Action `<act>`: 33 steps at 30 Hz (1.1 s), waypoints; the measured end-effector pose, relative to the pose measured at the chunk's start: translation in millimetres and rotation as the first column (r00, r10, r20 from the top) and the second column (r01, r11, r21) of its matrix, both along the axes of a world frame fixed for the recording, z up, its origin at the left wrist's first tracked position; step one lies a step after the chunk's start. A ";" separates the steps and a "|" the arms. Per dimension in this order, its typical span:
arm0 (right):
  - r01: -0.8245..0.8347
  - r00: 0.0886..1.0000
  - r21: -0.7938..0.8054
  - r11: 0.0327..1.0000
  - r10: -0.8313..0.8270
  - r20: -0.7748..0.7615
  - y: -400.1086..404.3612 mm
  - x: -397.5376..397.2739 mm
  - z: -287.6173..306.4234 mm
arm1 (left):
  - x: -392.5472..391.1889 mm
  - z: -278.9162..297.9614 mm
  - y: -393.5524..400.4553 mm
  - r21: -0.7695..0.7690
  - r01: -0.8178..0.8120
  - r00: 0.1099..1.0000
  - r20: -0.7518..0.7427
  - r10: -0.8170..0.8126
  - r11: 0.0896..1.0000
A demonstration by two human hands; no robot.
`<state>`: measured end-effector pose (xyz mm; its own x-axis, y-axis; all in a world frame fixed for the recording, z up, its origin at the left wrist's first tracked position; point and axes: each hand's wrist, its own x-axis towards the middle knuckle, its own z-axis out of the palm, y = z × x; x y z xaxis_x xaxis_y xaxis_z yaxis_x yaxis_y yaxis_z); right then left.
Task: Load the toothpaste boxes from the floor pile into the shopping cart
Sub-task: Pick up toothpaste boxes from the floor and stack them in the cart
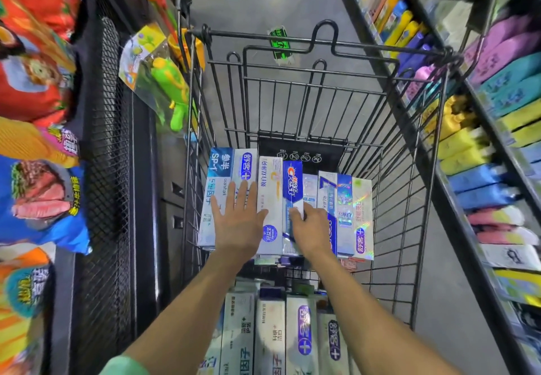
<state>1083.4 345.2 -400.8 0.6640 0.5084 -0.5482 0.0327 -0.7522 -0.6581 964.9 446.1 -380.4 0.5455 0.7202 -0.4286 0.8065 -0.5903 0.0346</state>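
A black wire shopping cart (pixel 319 87) fills the middle of the view. Several toothpaste boxes lie side by side in a far row (pixel 354 207) on its floor, with another row (pixel 272 333) nearer me. My left hand (pixel 238 219) lies flat with straight fingers on the white and blue boxes at the left of the far row. Just to its right, my right hand (pixel 310 228) pinches the near end of a blue Crest box (pixel 292 187), which lies in the far row between a white box and a pale one.
A black mesh rack (pixel 108 169) with bright snack bags stands close on the left. Green toys in clear packs (pixel 164 76) hang beside the cart's left wall. Shelves of coloured sponges and packs (pixel 497 111) run along the right. Grey floor shows beyond the cart.
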 end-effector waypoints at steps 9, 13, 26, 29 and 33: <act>-0.196 0.977 -0.006 0.981 0.196 0.083 -17.3 25.7 50.4 | 10.8 36.4 22.3 0.005 0.096 0.994 0.042 -0.096 0.995; -0.259 0.928 -0.088 0.962 0.273 0.254 -47.1 44.1 88.8 | 27.8 73.4 19.7 0.095 0.314 0.946 0.056 -0.320 0.945; 0.024 0.696 -0.399 0.916 0.272 0.665 -278.9 100.3 251.3 | 160.7 229.2 -156.2 0.348 0.769 0.489 0.221 -0.844 0.537; 0.158 0.691 -0.391 0.907 0.181 0.700 -369.2 84.3 278.1 | 176.1 260.3 -237.9 0.412 0.812 0.362 0.202 -0.910 0.414; 0.328 0.671 -0.380 0.865 0.070 0.738 -504.7 42.7 307.4 | 178.6 293.5 -365.2 0.453 0.849 0.203 0.197 -0.959 0.272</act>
<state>1126.1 -159.5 -93.3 0.9769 0.2135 -0.0092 0.2127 -0.9755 -0.0567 1143.5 80.9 -86.9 0.9313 -0.3591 0.0611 -0.3542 -0.9319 -0.0789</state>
